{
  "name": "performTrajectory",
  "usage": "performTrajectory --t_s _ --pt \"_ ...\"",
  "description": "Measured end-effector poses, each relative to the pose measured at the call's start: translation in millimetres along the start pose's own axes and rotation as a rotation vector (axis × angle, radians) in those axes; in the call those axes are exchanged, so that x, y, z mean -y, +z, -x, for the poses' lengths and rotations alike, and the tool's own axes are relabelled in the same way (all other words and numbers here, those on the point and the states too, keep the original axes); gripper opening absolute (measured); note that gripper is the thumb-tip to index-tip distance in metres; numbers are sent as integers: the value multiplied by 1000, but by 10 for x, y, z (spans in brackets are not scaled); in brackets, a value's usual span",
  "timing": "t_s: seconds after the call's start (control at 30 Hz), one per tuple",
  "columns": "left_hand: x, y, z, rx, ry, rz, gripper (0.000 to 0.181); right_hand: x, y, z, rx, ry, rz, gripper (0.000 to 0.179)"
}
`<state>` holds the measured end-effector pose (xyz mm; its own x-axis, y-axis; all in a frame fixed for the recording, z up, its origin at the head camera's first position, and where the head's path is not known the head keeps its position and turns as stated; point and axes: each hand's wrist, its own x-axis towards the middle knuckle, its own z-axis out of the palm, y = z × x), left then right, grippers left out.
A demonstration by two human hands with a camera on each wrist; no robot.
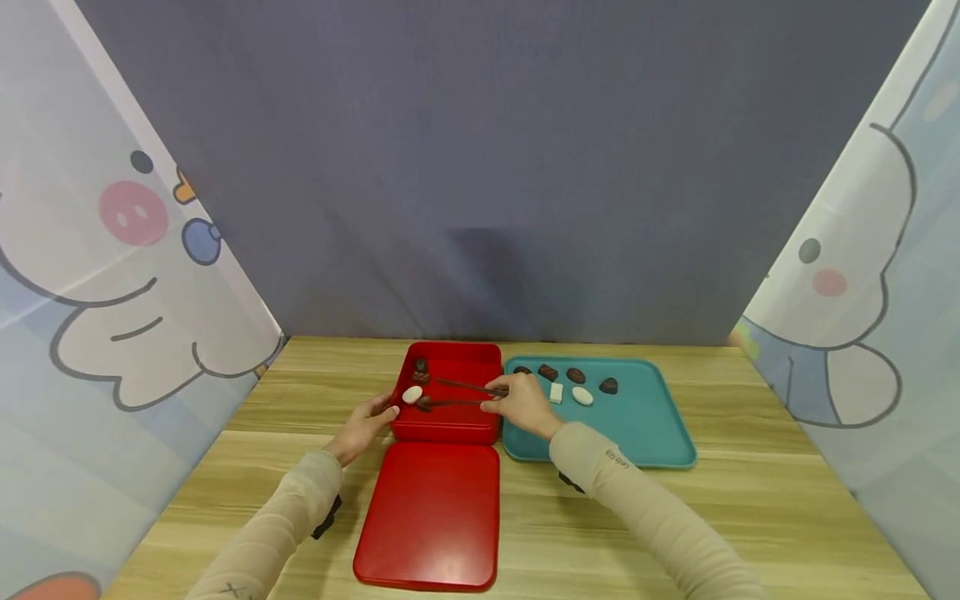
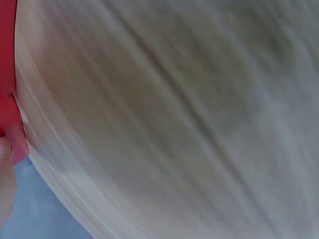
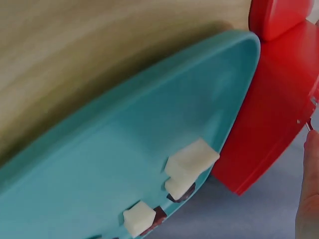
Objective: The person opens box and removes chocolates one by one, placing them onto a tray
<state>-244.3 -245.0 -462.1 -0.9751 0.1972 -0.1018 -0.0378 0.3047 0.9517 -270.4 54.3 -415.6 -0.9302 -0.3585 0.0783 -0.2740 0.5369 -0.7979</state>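
Observation:
At the left side of an open red box [image 1: 472,364], my left hand [image 1: 363,427] grips the wall near its front corner. Part of that hand, a fingertip [image 2: 5,149], lies against the red wall in the left wrist view. My right hand [image 1: 521,404] holds dark slim tongs [image 1: 461,384] over the box, their two arms spread apart and pointing left. Beside the lower arm's tip sits a dark chocolate [image 1: 423,403]; whether they touch I cannot tell. A white oval chocolate [image 1: 412,394] and dark chocolates [image 1: 421,366] line the box's left side.
A teal tray [image 1: 637,425] stands right of the box, carrying several dark chocolates [image 1: 609,386], a white oval piece [image 1: 582,396] and a white block [image 1: 556,392]. A red lid [image 1: 431,517] lies flat in front of the box. A grey curtain [image 1: 480,167] hangs behind the wooden table [image 1: 750,492].

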Motion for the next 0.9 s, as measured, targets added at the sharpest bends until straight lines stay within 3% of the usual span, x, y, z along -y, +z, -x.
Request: performTrajectory --t_s 0.6,0.9 --pt "-27 3 25 12 7 -1 54 15 206 -128 18 -30 94 30" --pt "-24 8 11 6 -8 11 55 5 256 -178 30 1 100 30"
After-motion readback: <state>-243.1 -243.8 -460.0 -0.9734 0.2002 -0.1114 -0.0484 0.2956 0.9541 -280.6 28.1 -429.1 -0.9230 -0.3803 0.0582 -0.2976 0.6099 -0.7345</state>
